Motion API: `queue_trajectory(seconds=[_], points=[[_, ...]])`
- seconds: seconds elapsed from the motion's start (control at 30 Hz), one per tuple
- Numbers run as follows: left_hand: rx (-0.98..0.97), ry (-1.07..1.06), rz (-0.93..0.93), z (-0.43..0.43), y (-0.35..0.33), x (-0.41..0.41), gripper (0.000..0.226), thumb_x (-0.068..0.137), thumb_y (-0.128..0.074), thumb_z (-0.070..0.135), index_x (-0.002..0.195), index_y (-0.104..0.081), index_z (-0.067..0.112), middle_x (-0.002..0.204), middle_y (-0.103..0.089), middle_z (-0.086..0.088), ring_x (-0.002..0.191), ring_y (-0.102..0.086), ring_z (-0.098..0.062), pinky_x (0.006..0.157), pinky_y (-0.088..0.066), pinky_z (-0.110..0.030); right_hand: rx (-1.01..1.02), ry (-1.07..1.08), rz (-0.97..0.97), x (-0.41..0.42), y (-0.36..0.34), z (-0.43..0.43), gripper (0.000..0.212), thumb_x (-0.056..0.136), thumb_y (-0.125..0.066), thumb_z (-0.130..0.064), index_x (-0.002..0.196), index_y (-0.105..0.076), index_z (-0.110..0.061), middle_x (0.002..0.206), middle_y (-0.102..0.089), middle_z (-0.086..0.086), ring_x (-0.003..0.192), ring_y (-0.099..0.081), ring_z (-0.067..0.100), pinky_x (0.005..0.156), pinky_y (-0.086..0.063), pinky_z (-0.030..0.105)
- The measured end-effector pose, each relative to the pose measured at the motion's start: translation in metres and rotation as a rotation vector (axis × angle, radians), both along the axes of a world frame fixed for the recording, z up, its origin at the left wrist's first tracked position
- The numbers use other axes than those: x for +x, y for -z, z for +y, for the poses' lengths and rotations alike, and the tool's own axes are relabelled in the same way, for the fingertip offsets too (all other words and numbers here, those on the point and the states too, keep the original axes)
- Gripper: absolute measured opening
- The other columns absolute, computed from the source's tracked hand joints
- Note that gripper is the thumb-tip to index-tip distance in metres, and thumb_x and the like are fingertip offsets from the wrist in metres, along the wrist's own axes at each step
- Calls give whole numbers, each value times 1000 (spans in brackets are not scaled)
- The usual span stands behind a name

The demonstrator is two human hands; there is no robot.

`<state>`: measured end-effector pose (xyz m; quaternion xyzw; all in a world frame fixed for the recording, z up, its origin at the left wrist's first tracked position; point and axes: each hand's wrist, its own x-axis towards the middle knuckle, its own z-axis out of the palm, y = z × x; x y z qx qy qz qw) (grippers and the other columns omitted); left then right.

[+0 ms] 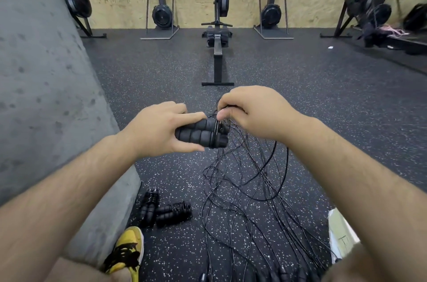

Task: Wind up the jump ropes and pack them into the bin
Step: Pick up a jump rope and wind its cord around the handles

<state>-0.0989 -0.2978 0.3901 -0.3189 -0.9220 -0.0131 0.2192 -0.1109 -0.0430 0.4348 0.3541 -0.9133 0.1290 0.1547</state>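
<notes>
Head view. The left hand (pixel 159 129) gripped a pair of black foam handles (pixel 198 135), held side by side and lying roughly level, thumb beneath and fingers on top. A few turns of thin black cord (pixel 242 180) were wrapped round the handles near their right ends. The right hand (pixel 251 110) was closed, pinching the cord just beside those ends. From there the cord hung down in many loose, tangled loops onto the speckled rubber floor (pixel 323 101).

Two wound jump ropes (pixel 161 211) lay on the floor at lower left, touching one another, next to a grey concrete block (pixel 46 73). A yellow and black shoe (pixel 127 251) stood just below them. A white object (pixel 339 233) showed at lower right, partly hidden by the right forearm; whether it was the bin could not be told. A rowing machine (pixel 217 50) stood further off, in front of a wooden wall.
</notes>
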Motion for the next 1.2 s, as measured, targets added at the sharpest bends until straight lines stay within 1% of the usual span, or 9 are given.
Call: queue_trajectory(seconds=[0.2,0.33,0.4,0.43,0.5,0.6,0.9,1.03,1.2], points=[[178,163,-63,10,-14,13,66,81,-62,76,130,-62,32,84,-52,11,79,-52,-14,73,-47,-35,-321,-18,-243,-13,11,12,12,96,-61,-30,95,-73,-27,88,-69,-10,87,-61,9,82,-49,33],[279,139,-27,18,-20,25,63,80,-62,75,128,-62,35,83,-52,11,80,-52,-13,75,-46,-34,-538,13,-493,-11,34,0,18,98,-56,-21,87,-68,-27,84,-70,-3,76,-61,23,72,-50,39],[309,58,30,19,-20,24,60,79,-61,76,126,-62,39,81,-51,11,80,-51,-13,74,-47,-36,-549,29,-582,-9,46,-15,22,97,-54,-10,91,-66,-26,86,-70,-4,76,-64,25,69,-54,42],[315,13,50,19,-19,22,60,78,-60,78,126,-61,42,81,-50,11,81,-51,-13,73,-48,-36,-520,65,-606,-7,50,-23,20,98,-52,-9,92,-63,-25,84,-67,-6,75,-63,19,70,-55,36],[299,-83,76,17,-18,17,61,76,-57,81,126,-59,45,82,-49,12,84,-52,-14,71,-49,-35,-500,120,-635,0,57,-39,19,100,-47,-12,87,-54,-24,76,-55,-8,66,-51,8,61,-46,24],[223,-199,117,10,-16,5,62,77,-50,84,124,-58,45,84,-50,9,86,-54,-19,67,-49,-36,-500,85,-650,9,60,-56,20,105,-40,-19,93,-54,-26,83,-57,-3,70,-49,13,65,-39,27],[76,-358,160,-13,-6,-18,59,76,-51,84,112,-60,38,81,-53,7,83,-57,-22,57,-42,-30,-221,85,-593,43,21,-43,32,105,-41,-35,95,-67,-19,69,-60,-3,61,-55,16,61,-46,32],[70,-354,133,-18,-1,-20,67,73,-41,87,113,-61,38,83,-56,7,83,-59,-24,59,-44,-32,-77,63,-270,49,3,-32,29,103,-44,-37,88,-60,-18,75,-60,-4,74,-56,21,63,-39,34],[35,-267,99,-10,-3,-11,66,72,-41,87,112,-61,39,81,-53,8,80,-56,-23,58,-46,-32,24,97,80,36,-6,-19,30,104,-39,-42,105,-61,-22,87,-62,-3,87,-57,25,67,-35,35]])
